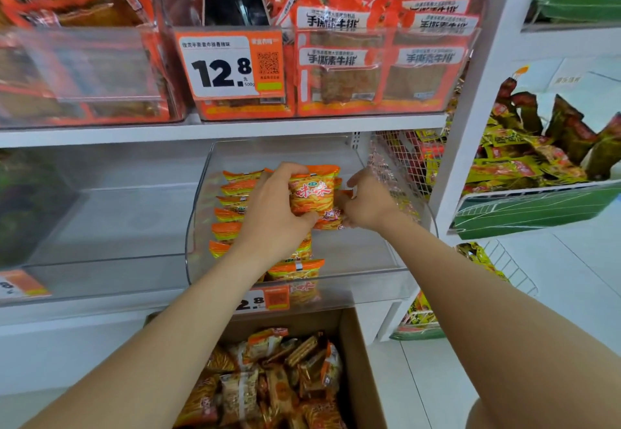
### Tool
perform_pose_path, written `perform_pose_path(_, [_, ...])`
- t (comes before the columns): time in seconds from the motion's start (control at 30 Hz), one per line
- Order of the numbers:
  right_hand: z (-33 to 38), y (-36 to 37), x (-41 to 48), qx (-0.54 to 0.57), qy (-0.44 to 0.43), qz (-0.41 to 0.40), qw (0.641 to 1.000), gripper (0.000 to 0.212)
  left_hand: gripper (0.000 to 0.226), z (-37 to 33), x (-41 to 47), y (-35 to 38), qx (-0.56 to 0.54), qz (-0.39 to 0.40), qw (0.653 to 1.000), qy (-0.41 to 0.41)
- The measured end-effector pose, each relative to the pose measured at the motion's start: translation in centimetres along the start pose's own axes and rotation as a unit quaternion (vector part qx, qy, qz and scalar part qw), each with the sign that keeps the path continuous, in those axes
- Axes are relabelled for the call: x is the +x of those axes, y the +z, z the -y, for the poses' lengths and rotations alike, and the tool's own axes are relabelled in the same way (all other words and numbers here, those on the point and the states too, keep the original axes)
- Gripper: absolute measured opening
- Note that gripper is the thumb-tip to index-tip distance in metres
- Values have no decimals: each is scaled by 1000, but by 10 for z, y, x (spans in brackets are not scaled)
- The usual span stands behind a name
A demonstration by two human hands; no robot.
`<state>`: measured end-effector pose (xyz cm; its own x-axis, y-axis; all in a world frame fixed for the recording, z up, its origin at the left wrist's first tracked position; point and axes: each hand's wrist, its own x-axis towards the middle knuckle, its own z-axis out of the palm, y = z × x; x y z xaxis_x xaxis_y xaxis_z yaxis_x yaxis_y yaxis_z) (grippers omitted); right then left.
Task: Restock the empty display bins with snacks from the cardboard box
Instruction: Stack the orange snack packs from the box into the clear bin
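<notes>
Both my hands reach into a clear plastic display bin [366, 270] on the lower shelf. My left hand [272, 213] grips an orange snack packet [312, 193] held upright over the bin. My right hand [364, 203] pinches the right edge of the packets beside it. A row of orange snack packets [230, 206] stands along the bin's left side, and a few more [295, 269] lie at its front. Below the shelf an open cardboard box [358, 361] holds several mixed orange and brown snack packets [272, 381].
To the left a clear bin [100, 220] holds nothing visible. The upper shelf carries bins of orange packets with a 12.8 price tag [232, 65]. A white shelf post [470, 119] stands to the right, beside wire baskets of yellow-green packets [531, 163].
</notes>
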<state>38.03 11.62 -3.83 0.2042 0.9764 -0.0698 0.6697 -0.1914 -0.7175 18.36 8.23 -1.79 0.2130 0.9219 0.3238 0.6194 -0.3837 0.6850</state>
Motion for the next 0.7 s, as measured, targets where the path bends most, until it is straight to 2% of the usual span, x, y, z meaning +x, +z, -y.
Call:
perform_pose_path(0.1, [10, -15, -14, 123, 52, 12, 991, 48, 72, 1, 11, 7, 18, 11, 1000, -3])
perform_pose_path(0.2, [18, -29, -31, 155, 43, 60, 985, 63, 71, -1, 21, 13, 27, 16, 999, 5])
perform_pose_path(0.3, [13, -26, -37, 140, -27, 57, 988, 48, 72, 0, 24, 18, 13, 40, 999, 26])
perform_pose_path(0.4, [6, -22, -34, 132, -53, 38, 989, 23, 91, 1, 22, 22, 28, 66, 997, 24])
perform_pose_path(0.43, [4, -22, -33, 135, -53, 30, 989, 19, 91, 2, 22, 23, 51, 69, 996, 22])
perform_pose_path(0.57, [-9, -20, -25, 135, -6, 45, 990, 14, 58, 6, 21, 20, 161, 108, 981, 13])
perform_pose_path(0.7, [-13, -5, -21, 82, 24, 78, 993, 40, 52, 9, 20, 16, 185, 139, 973, 6])
